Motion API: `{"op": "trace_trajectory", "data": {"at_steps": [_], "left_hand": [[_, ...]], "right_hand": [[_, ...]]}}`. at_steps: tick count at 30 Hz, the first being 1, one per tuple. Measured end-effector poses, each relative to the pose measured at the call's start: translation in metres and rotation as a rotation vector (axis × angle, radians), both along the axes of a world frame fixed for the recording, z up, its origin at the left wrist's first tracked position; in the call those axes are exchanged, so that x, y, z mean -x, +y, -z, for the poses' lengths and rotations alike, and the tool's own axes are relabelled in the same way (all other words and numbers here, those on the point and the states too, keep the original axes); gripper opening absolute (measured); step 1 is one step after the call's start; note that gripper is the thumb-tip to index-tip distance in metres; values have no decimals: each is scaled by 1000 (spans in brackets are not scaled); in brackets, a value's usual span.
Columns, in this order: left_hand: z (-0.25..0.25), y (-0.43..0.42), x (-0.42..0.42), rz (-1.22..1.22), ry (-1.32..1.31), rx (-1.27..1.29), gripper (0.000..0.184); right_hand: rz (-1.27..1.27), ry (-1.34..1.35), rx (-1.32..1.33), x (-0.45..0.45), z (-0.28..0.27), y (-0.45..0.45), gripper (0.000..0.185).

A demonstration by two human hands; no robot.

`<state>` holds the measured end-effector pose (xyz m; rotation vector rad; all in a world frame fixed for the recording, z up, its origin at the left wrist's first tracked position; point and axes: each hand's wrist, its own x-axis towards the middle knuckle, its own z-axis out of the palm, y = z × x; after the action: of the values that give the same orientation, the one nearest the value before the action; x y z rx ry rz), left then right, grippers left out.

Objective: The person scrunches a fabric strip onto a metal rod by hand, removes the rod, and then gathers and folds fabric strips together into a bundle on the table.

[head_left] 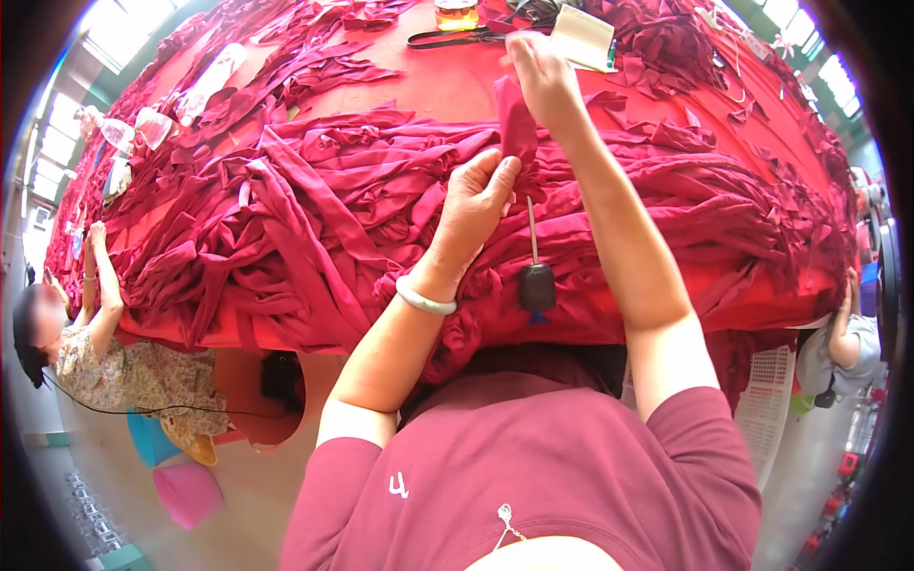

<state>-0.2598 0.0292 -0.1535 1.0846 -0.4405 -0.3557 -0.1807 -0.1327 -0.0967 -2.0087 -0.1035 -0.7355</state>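
Observation:
Long strips of dark red cloth (324, 190) lie heaped along the near side of the red table. My left hand (479, 195), with a pale bangle on its wrist, pinches the lower end of a folded red strip (514, 119). Higher up, my right hand (543, 76) is closed at the strip's upper end, its fingertips slightly blurred. Just below my left hand, a thin metal rod with a dark handle (537, 287) stands out over the cloth near the table edge.
Beyond my right hand are an open notebook (583, 40), a black strap (447, 39) and a jar of yellow liquid (457, 13). A person (143, 371) is at the left edge, another (843, 343) at the right. Blue and pink containers (187, 495) stand below left.

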Motion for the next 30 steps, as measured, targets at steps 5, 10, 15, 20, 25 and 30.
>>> {"op": "trace_trajectory", "data": {"at_steps": [5, 10, 15, 20, 25, 30], "left_hand": [[4, -1, 0, -21, -60, -52, 20], [-3, 1, 3, -13, -73, -69, 19], [1, 1, 2, -22, -95, -55, 25], [11, -1, -2, 2, -108, 1, 15], [10, 1, -2, -6, -141, -5, 16], [2, 4, 2, -42, -128, -45, 26]], "right_hand": [[307, -239, 196, 75, 15, 9, 32], [-331, 370, -651, 69, 19, 15, 50], [-400, 259, -937, 29, 8, 6, 39], [-267, -12, -378, -6, 2, 8, 22], [-131, -38, -346, 8, 18, 19, 23], [-194, -39, -414, 49, 22, 32, 36]]}}
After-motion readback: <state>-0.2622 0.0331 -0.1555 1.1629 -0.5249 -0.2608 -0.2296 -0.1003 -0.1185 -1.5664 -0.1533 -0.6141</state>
